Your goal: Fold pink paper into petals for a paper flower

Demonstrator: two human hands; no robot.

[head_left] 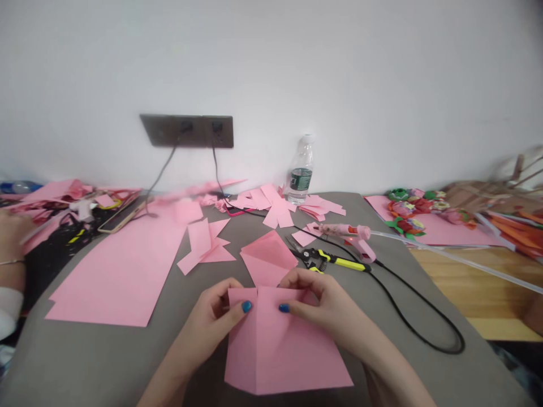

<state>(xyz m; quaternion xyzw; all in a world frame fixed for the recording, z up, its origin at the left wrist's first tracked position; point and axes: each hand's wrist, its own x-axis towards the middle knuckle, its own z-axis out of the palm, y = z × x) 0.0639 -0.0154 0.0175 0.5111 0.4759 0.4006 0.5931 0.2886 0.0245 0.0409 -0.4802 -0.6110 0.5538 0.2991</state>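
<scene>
A creased pink paper sheet (292,356) is held up between both hands near the table's front edge. My left hand (214,319) pinches its top left part, thumb in front and fingers behind. My right hand (320,299) grips the top right part the same way, its fingers partly hidden behind the paper. A vertical fold runs down the sheet between the two thumbs. Just beyond it lies a folded pink paper square (269,251). To the right of that rest pliers with yellow and black handles (324,260) and a pink glue gun (348,230) with a long clear glue stick.
Large pink sheets (123,271) and cut pink pieces (206,246) lie left of centre. A water bottle (300,175) stands by the wall. A black cord (424,333) loops at the right. Paper flowers (413,209) sit far right. Another person's arm (11,254) shows at left, near a phone (121,217).
</scene>
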